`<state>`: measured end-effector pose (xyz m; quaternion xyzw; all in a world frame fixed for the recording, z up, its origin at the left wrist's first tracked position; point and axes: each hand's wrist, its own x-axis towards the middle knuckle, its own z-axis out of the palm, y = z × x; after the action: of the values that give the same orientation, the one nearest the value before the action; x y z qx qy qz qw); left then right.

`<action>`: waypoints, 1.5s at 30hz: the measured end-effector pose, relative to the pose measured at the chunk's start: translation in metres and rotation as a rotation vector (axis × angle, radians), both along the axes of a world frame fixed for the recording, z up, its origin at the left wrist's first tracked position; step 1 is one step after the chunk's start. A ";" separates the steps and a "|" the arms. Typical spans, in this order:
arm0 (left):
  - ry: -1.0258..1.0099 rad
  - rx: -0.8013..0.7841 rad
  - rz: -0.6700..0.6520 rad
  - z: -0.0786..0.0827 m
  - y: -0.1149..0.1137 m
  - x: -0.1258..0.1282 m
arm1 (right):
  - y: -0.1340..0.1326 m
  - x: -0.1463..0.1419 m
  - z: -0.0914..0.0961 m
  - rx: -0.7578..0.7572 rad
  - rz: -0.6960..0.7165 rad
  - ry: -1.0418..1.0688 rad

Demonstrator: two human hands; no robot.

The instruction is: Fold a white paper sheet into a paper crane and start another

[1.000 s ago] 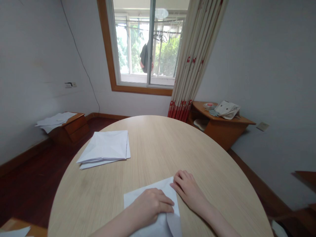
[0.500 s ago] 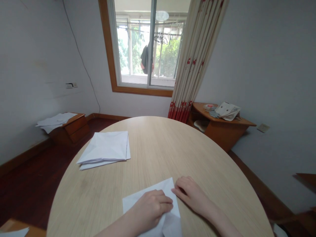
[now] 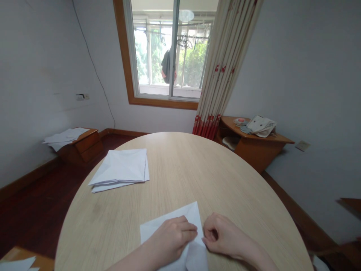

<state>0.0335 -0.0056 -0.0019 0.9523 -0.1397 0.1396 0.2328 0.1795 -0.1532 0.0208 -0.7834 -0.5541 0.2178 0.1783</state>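
Key relation: folded white paper sheet (image 3: 197, 248) lies flat beneath the left hand (image 3: 176, 234) and just left of the right hand (image 3: 221, 234). Its right edge runs from a corner ahead of both hands back toward the body, drifting slightly rightward. Near end cut off by the frame, so long axis not certain. Left hand nearer: it covers the sheet's middle. Right hand at the right edge, thumb tip at or touching it.

Left hand: palm down, fingers together and bent over the paper, thumb hidden; can't tell if anything is gripped. Right hand: curled into a loose fist with a hollow behind the thumb; can't tell if the paper's edge is caught. A folded flap shows between the hands, toward the body.

Counts: hands, two. Sheet being handled, one; layers uncountable. Stack of flat white folded papers (image 3: 121, 165), one, ahead and left of the left hand, well apart; at least two pieces. Round pale wood-grain table (image 3: 180, 169), one, under everything here. Brown wooden drawer cabinet (image 3: 91, 146), one, far ahead-left of the hands, more white paper on top.
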 end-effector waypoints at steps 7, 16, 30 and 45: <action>-0.005 -0.016 0.093 -0.002 0.001 0.000 | -0.003 0.001 -0.004 0.006 0.053 0.025; 0.017 -0.024 0.131 -0.001 0.001 -0.002 | -0.001 -0.004 -0.004 0.073 0.074 -0.026; 0.024 -0.056 0.151 -0.007 0.001 -0.002 | 0.009 0.010 -0.017 0.173 -0.001 -0.259; 0.037 -0.058 0.154 -0.005 0.000 -0.001 | 0.021 0.028 -0.025 0.266 -0.130 -0.280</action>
<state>0.0327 -0.0052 -0.0065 0.9555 -0.0575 0.1436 0.2511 0.2080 -0.1326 -0.0046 -0.8096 -0.5458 0.0196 0.2153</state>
